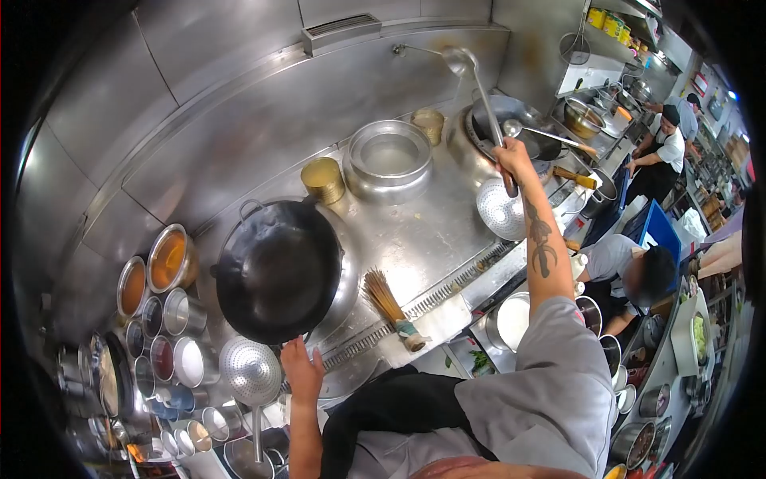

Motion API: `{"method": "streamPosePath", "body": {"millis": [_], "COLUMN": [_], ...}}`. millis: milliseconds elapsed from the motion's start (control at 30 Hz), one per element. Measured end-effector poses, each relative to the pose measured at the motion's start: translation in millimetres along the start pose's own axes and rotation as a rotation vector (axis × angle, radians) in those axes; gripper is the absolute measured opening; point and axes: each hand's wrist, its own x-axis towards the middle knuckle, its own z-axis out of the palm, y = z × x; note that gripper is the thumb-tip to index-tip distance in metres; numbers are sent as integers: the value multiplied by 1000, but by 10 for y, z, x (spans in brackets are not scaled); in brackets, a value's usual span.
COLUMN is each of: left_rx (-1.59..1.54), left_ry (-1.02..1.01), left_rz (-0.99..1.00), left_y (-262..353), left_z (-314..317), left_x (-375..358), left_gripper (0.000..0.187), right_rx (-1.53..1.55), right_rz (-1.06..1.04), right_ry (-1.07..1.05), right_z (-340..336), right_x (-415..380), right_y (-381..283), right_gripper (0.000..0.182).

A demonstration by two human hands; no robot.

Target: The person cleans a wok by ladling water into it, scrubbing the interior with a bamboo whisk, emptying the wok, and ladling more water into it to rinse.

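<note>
My right hand (511, 158) is wrapped round the handle of a long metal ladle (479, 80), raised near a faucet at the back wall, beside the wok (527, 120) on the right burner. My left hand (302, 366) is at the near edge of a large black wok (278, 271), which is tilted and looks empty. Its fingers point at the rim; whether they grip it is hard to tell. A perforated skimmer (250, 371) lies just left of that hand. To the right of the black wok, a bamboo brush (387, 303) rests on the counter.
A steel pot (389, 160) and a brass-coloured tin (323, 180) stand at the back. Several seasoning containers (185, 311) crowd the left. Another skimmer (503, 209) lies right of centre. One person (638, 275) is close at the right; others work farther off.
</note>
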Motion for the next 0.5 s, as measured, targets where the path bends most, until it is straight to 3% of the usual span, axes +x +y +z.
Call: {"method": "streamPosePath", "body": {"millis": [100, 200, 333, 433, 500], "left_rx": [31, 2, -63, -65, -56], "left_ry": [107, 10, 12, 28, 43], "left_rz": [54, -64, 46, 56, 63], "left_y": [-103, -68, -252, -231, -199], "left_z": [102, 13, 151, 123, 114], "left_x": [60, 216, 265, 261, 268], "left_gripper": [30, 14, 12, 14, 14], "right_rx": [-62, -44, 8, 132, 158], "right_rz": [-48, 2, 126, 113, 39], "right_ry": [83, 110, 97, -121, -114], "right_z": [-161, -228, -129, -123, 9], "right_x": [152, 375, 539, 306, 316], "right_y": [-101, -219, -271, -307, -149], "right_gripper": [8, 9, 12, 13, 13]}}
